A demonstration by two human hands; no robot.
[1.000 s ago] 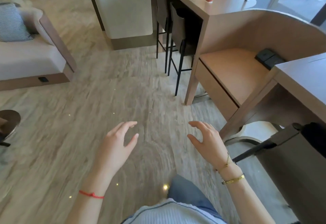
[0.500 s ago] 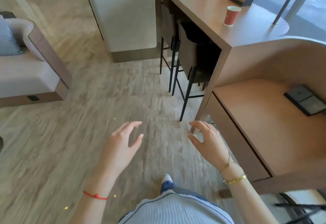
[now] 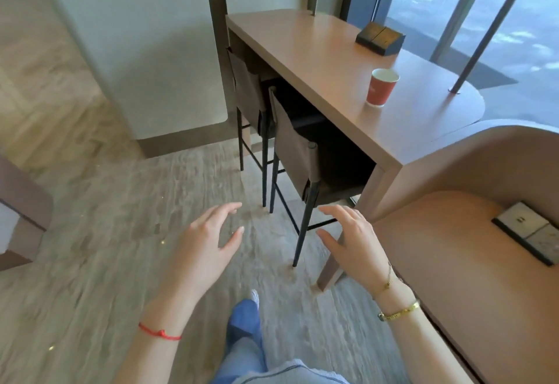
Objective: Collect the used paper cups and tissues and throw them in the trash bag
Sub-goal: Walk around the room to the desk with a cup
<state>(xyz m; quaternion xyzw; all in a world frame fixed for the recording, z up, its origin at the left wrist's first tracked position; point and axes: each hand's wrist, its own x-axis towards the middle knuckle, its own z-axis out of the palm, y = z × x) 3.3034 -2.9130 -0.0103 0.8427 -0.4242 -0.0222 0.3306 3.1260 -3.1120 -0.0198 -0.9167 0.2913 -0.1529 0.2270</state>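
A red paper cup (image 3: 381, 87) stands upright on the high wooden table (image 3: 317, 60), toward its right end. My left hand (image 3: 205, 247) hovers over the floor with relaxed, spread fingers and holds nothing. My right hand (image 3: 354, 244) is held out beside it, fingers loosely spread and empty, well below and short of the cup. No tissue or trash bag is in view.
Two dark bar stools (image 3: 299, 154) are tucked under the high table. A dark box (image 3: 380, 37) sits at the table's far end. A curved booth with a lower desk (image 3: 453, 262) and a socket panel (image 3: 532, 235) is at right. A sofa edge (image 3: 21, 211) is at left.
I have walked closer to the high table; the cup and stools are larger and nearer. The black trash bin seen earlier at lower right is out of view. Both hands stay empty.
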